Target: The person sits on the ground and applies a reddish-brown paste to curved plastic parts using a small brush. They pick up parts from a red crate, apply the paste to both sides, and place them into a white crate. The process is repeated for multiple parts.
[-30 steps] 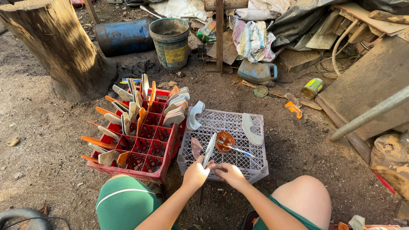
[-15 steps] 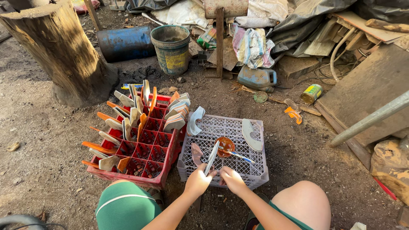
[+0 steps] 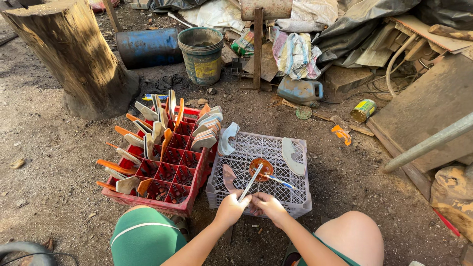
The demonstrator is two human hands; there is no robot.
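Left hand: I see my left hand closed around the lower end of a thin flat strip, at the near edge of the white crate.
Right hand: my right hand is curled just beside the left, fingers pinched at the strip's base; how firmly it grips I cannot tell.
Strip: it slants up from both hands, its far tip over the orange dish.
Orange dish: sits near the middle of the white crate's top, a blue-handled brush lying against its right side.
Crate top: a brownish curved piece lies toward the left edge, a pale curved piece toward the right edge, another pale one at the far left corner.
Red crate: the red crate touches the white one's left side, its compartments stuffed with upright orange and cream pieces.
Ground: bare dirt; a tree stump and a bucket stand well beyond the crates.
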